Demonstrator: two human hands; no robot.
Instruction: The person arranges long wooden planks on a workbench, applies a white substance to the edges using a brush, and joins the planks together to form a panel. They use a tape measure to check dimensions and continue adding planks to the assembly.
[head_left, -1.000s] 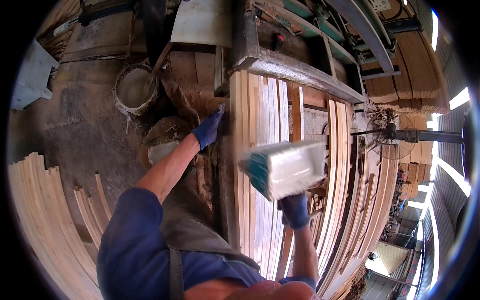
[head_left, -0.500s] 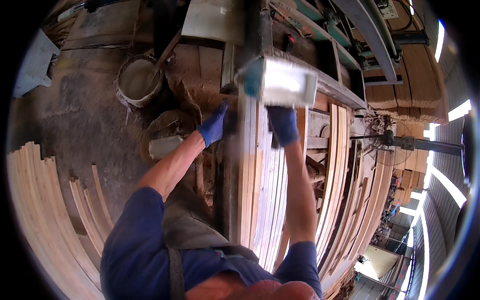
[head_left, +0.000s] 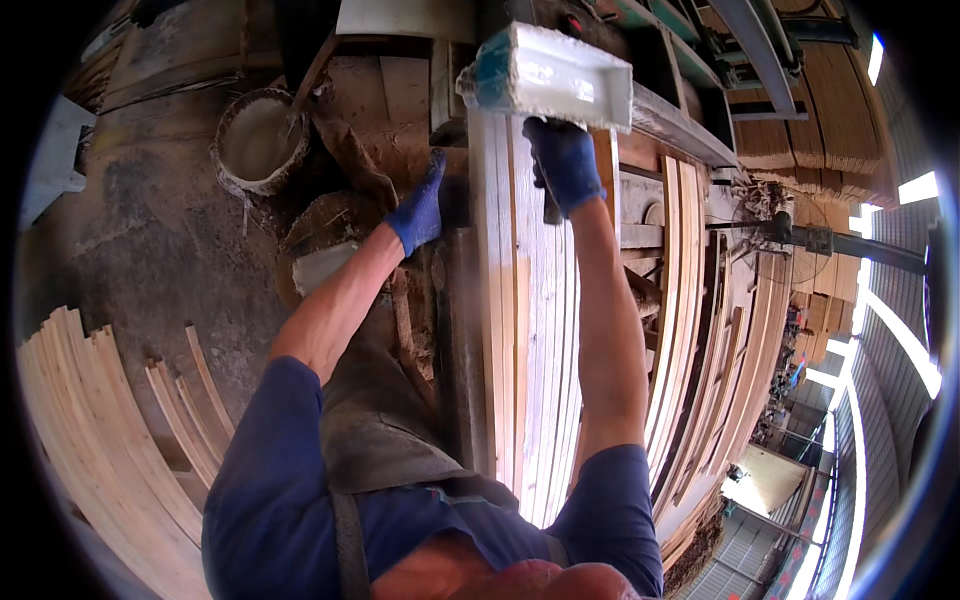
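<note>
In the head view, two hands are seen, both covered by blue gloves. One white box (head_left: 572, 78) with a teal end is held up by the right hand (head_left: 563, 165), whose fingers are curled and clamped on its near side (the exact hold is partly hidden by the glove). The box is held above the far end of a row of pale wooden strips (head_left: 548, 350), by the metal frame (head_left: 650, 112); whether the row is touched cannot be told. The left hand (head_left: 418, 212) is held beside the dark bench edge, left of the row, its fingers pointed forward; whether they are pressed together or apart cannot be told. On the left, one round bucket (head_left: 262, 187) is seen, with one pale rectangular block (head_left: 325, 264) nearer the body. Three loose strips (head_left: 183, 418) are laid next to one larger stack of boards (head_left: 95, 400)
</note>
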